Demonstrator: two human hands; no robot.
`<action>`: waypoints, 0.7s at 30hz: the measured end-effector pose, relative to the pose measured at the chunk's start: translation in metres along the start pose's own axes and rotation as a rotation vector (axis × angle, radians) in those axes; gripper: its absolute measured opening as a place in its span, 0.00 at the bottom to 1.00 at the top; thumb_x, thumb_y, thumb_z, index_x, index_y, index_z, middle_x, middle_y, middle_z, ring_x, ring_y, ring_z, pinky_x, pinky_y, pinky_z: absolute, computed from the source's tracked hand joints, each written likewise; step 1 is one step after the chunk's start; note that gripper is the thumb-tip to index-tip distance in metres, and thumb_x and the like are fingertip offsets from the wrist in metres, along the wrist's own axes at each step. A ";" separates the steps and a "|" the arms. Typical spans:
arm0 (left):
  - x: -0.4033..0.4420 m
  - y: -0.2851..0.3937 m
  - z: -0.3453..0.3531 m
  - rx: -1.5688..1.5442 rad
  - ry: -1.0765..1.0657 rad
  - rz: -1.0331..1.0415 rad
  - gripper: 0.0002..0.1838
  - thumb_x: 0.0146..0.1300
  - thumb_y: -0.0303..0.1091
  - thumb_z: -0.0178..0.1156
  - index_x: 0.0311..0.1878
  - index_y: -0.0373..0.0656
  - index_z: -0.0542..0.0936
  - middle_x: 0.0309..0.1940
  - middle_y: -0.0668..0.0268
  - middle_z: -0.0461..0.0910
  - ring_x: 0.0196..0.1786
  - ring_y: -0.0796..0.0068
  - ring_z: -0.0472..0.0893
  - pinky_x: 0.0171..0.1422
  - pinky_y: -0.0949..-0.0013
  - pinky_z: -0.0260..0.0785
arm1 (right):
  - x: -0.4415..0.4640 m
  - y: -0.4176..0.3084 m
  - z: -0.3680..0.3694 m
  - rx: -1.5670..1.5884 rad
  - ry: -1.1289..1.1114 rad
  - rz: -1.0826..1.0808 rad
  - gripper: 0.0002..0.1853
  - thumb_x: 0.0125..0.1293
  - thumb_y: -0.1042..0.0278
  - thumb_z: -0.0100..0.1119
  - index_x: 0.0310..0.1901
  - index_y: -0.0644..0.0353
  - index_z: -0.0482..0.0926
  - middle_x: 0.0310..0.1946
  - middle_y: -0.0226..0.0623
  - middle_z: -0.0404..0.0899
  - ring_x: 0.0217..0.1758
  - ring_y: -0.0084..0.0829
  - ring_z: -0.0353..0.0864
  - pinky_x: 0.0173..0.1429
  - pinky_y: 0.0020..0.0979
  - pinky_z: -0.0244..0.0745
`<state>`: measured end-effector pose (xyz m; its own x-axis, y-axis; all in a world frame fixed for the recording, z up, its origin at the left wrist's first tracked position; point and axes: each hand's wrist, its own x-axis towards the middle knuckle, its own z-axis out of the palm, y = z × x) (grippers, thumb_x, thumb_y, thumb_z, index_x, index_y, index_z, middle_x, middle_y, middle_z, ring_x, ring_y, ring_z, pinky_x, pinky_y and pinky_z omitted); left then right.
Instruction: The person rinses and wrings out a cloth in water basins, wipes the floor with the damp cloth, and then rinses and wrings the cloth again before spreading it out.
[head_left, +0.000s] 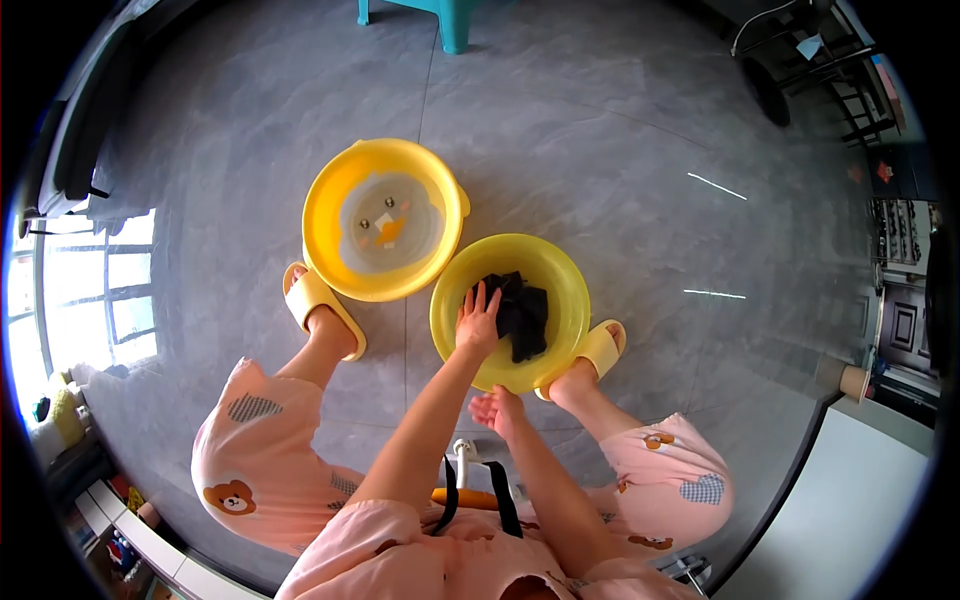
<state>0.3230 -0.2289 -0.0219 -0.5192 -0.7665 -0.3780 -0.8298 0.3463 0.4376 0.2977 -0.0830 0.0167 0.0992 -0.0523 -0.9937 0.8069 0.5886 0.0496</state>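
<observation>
My left hand [478, 322] is inside the yellow-green basin [572, 300], its fingers spread at the left edge of a crumpled black cloth [525, 315]. It touches the cloth but does not close around it. At the near rim of the same basin is my right hand [494, 408], palm partly up, with loosely curled fingers apart and the thumb at the rim. Beyond and to the left, a deeper yellow basin [320, 220] with a duck-face bottom stands close beside the first one; it appears to hold clear water.
Yellow slippers [330, 312] on my feet flank the basins on the grey tiled floor [600, 150]. A teal stool [453, 25] stands at the far edge. Dark chairs [850, 90] are at the far right, a white cabinet [850, 500] at the near right.
</observation>
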 end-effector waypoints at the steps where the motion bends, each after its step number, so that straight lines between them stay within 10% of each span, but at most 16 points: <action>1: -0.002 -0.004 0.004 0.150 -0.106 0.038 0.31 0.60 0.32 0.48 0.68 0.61 0.59 0.72 0.56 0.44 0.72 0.53 0.49 0.72 0.55 0.46 | -0.014 -0.010 0.002 -0.163 -0.030 -0.021 0.12 0.64 0.62 0.51 0.45 0.59 0.70 0.34 0.37 0.79 0.34 0.30 0.81 0.37 0.32 0.75; 5: 0.000 -0.017 -0.009 0.296 -0.346 0.247 0.37 0.55 0.44 0.59 0.69 0.59 0.58 0.72 0.55 0.38 0.73 0.54 0.45 0.72 0.53 0.41 | -0.007 -0.041 0.002 -0.389 0.039 -0.446 0.11 0.64 0.59 0.53 0.35 0.59 0.76 0.26 0.34 0.79 0.26 0.24 0.80 0.26 0.23 0.72; 9: 0.003 -0.015 -0.007 0.152 -0.184 0.009 0.39 0.54 0.43 0.60 0.68 0.45 0.57 0.71 0.53 0.44 0.73 0.52 0.46 0.72 0.52 0.43 | 0.096 -0.089 -0.002 -0.648 0.375 -1.069 0.10 0.62 0.63 0.57 0.42 0.59 0.76 0.30 0.29 0.79 0.29 0.19 0.77 0.26 0.22 0.72; 12: -0.006 -0.026 0.042 0.198 -0.139 0.246 0.40 0.52 0.39 0.61 0.68 0.41 0.56 0.71 0.54 0.46 0.73 0.56 0.47 0.73 0.54 0.42 | 0.089 -0.120 0.027 -1.028 0.556 -1.213 0.21 0.57 0.58 0.61 0.46 0.64 0.74 0.38 0.46 0.79 0.35 0.40 0.81 0.35 0.36 0.76; 16: -0.007 -0.018 0.007 -0.467 0.201 -0.072 0.28 0.51 0.29 0.60 0.58 0.36 0.70 0.60 0.50 0.67 0.63 0.51 0.66 0.66 0.59 0.58 | 0.080 -0.142 0.028 -1.222 0.518 -1.103 0.12 0.55 0.62 0.61 0.37 0.61 0.76 0.31 0.46 0.80 0.35 0.46 0.80 0.38 0.40 0.74; 21: -0.016 -0.001 -0.024 -1.436 0.550 -0.641 0.10 0.58 0.19 0.56 0.43 0.35 0.78 0.39 0.66 0.79 0.43 0.80 0.76 0.49 0.77 0.68 | 0.108 -0.130 -0.010 -0.318 0.495 -1.193 0.06 0.56 0.74 0.56 0.36 0.61 0.74 0.27 0.39 0.78 0.28 0.37 0.78 0.35 0.34 0.74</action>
<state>0.3369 -0.2303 0.0029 0.1962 -0.7729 -0.6034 0.1466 -0.5853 0.7974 0.1980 -0.1572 -0.0979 -0.8449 -0.4075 -0.3465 0.0740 0.5525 -0.8302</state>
